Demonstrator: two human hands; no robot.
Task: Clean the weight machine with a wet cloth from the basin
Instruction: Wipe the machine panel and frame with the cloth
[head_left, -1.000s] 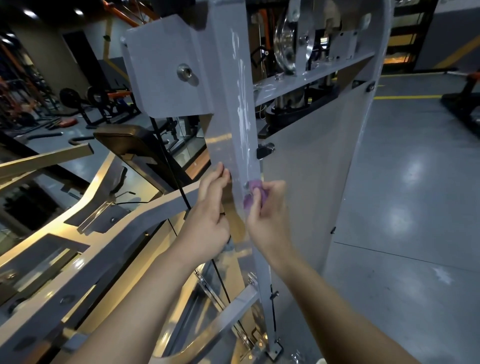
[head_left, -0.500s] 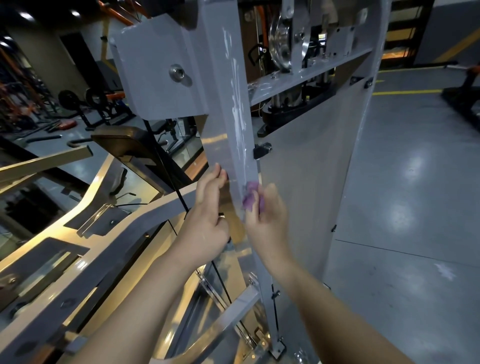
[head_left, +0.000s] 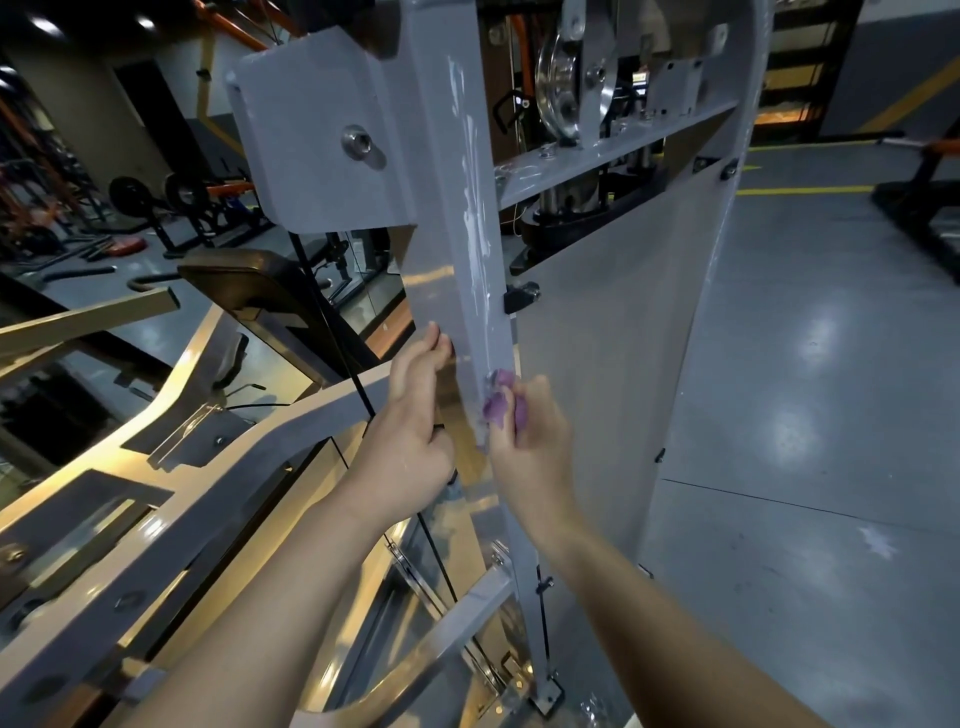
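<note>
The weight machine's grey upright post (head_left: 457, 218) rises through the middle of the head view, streaked with white wet marks. My right hand (head_left: 530, 447) is shut on a small purple cloth (head_left: 500, 402) and presses it against the post's right edge at mid-height. My left hand (head_left: 415, 421) rests on the post's left edge with its fingers pointing up, level with the cloth. A black cable (head_left: 332, 332) runs down behind my left hand. No basin is in view.
A pale side panel (head_left: 613, 364) covers the weight stack to the right of the post. A pulley (head_left: 558, 88) sits above a crossbar. The machine's grey and brass arms (head_left: 156, 467) spread to the lower left. Other gym equipment stands far left; grey floor lies to the right.
Both hands have stayed at nearly the same height on the post. The cloth shifted slightly along the post's right edge, and the camera view moved a little.
</note>
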